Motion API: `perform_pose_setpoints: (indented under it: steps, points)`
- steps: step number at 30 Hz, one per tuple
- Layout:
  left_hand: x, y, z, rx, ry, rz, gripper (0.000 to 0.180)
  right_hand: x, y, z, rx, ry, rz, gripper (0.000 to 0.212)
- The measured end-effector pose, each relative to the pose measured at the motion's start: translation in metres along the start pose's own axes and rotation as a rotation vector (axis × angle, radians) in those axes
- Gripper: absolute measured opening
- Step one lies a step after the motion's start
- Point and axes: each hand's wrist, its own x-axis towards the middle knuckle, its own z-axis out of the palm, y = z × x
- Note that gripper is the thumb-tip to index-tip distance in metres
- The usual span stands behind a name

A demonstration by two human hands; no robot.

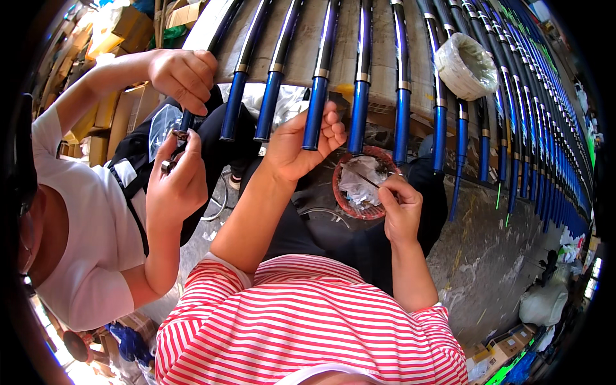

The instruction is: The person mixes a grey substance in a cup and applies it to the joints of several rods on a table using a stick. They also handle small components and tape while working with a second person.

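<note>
Several fishing rods with glossy blue butt ends hang over the near edge of the bench. My left hand [301,142] is under one blue fishing rod [316,115], its fingers curled up round the butt end. At the right, my right hand [402,204] pinches a thin dark stick-like tool [364,174] between thumb and fingers. The tool slants leftward over a red basket [341,200] lined with crumpled pale plastic. What its tip is made of is too small to tell.
To my left, a co-worker in a white shirt [77,247] holds another rod's end with both hands. A roll wrapped in whitish material [466,67] lies on the rods at the right. Many more rods [532,122] line the right side. Cardboard boxes [131,29] stack at the back left.
</note>
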Motion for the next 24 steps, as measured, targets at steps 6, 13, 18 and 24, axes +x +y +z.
perform_pose_setpoints:
  steps: [6, 13, 18, 24]
  points:
    - [0.019, -0.028, 0.015, 0.090, 0.029, -0.044, 0.037, 0.005, -0.008, -0.014, 0.011, 0.046, -0.055, 0.004]
    - [0.025, -0.033, 0.015, 0.096, -0.085, -0.052, 0.040, 0.013, -0.012, -0.009, -0.007, 0.018, -0.063, 0.006]
    - [0.023, -0.032, 0.017, 0.085, -0.057, -0.060, 0.040, 0.014, -0.011, -0.006, 0.014, 0.008, -0.060, 0.006]
    - [0.021, -0.030, 0.022, 0.089, 0.021, -0.060, 0.041, 0.013, -0.008, -0.009, 0.035, 0.016, -0.045, 0.006]
